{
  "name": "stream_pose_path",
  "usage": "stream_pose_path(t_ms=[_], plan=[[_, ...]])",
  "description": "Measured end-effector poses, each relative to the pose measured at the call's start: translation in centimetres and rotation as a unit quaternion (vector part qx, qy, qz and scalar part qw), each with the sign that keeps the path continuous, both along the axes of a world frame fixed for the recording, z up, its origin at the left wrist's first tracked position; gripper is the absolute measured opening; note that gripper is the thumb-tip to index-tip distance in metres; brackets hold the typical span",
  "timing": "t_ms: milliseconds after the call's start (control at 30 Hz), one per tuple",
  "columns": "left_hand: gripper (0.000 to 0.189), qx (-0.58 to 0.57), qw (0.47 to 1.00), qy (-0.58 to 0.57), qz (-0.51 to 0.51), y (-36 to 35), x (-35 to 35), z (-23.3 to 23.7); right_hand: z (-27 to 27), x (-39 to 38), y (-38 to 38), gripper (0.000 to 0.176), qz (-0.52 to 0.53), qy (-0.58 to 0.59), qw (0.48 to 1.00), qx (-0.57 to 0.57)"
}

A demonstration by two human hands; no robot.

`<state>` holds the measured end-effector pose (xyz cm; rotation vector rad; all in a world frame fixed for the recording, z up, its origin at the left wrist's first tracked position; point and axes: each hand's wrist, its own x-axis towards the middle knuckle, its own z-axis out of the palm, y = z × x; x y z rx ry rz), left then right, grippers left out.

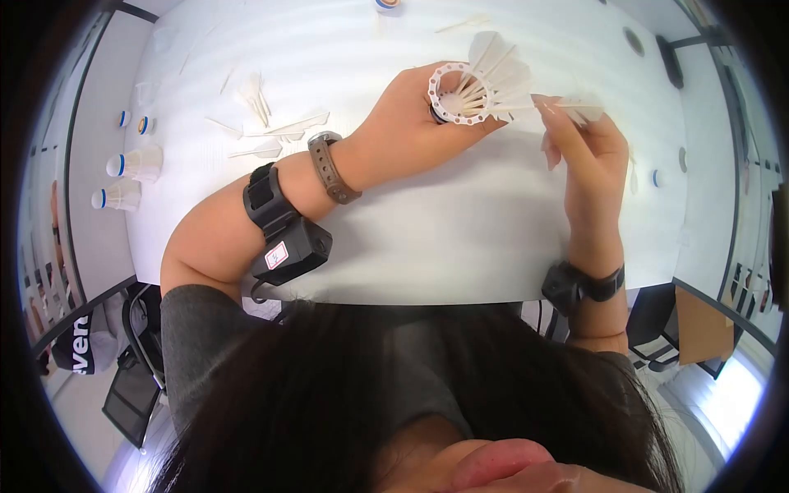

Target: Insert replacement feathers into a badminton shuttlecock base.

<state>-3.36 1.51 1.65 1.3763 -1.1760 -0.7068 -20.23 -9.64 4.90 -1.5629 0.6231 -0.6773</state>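
My left hand (403,123) is wrapped round a partly feathered shuttlecock (497,66), its open end facing up. A white ring with holes (491,100) shows at its middle, and several feathers fan out on the far right side. Just right of it, my right hand (588,152) pinches a single white feather (585,108) between thumb and fingers. The feather's thin shaft end points left, close to the shuttlecock.
Loose feathers (302,125) lie on the white table (444,238) left of my hands. Two feathered shuttlecocks (141,164) stand on their sides at the left edge, near blue-banded cork heads (145,125). Another cork head (387,4) sits at the far edge, one more (657,177) at right.
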Motion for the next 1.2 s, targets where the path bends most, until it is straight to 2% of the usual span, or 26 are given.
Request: stream_pose_path(t_ms=[167, 300, 467, 667, 700, 800, 900, 1033, 1200], plan=[[0.023, -0.018, 1.000, -0.013, 0.004, -0.3, -0.1, -0.1, 0.0, -0.1, -0.2, 0.018, 0.004, 0.012, 1.000, -0.023], [0.027, -0.002, 1.000, 0.018, -0.008, 0.1, 0.2, 0.3, -0.3, 0.1, -0.3, 0.017, 0.018, -0.005, 0.999, -0.047], [0.026, 0.015, 1.000, 0.008, -0.007, 0.1, 0.2, 0.2, -0.4, -0.1, -0.3, 0.024, 0.028, 0.027, 0.998, -0.044], [0.026, -0.008, 1.000, -0.023, -0.003, 0.0, 0.3, 0.1, -0.8, 0.1, -0.8, 0.028, 0.026, -0.048, 0.997, 0.045], [0.027, -0.011, 1.000, -0.026, -0.002, 0.1, 0.3, 0.0, -0.8, 0.0, -1.0, 0.024, 0.037, -0.052, 0.997, 0.041], [0.028, -0.027, 0.999, -0.043, 0.000, -0.1, 0.3, -0.5, -0.9, 0.5, -0.2, 0.019, -0.021, -0.008, 0.999, -0.040], [0.029, -0.023, 1.000, -0.010, -0.015, -0.1, 0.2, -0.2, -1.0, 0.1, -0.6, 0.018, -0.004, -0.005, 1.000, -0.026], [0.028, -0.005, 0.999, -0.045, -0.014, 0.2, 0.1, 0.4, -1.1, 0.3, -0.5, 0.020, -0.019, -0.018, 0.998, -0.053], [0.027, -0.026, 0.999, -0.020, -0.009, 0.1, 0.3, -0.1, -1.2, 0.3, -0.5, 0.023, 0.001, -0.030, 0.999, -0.044]])
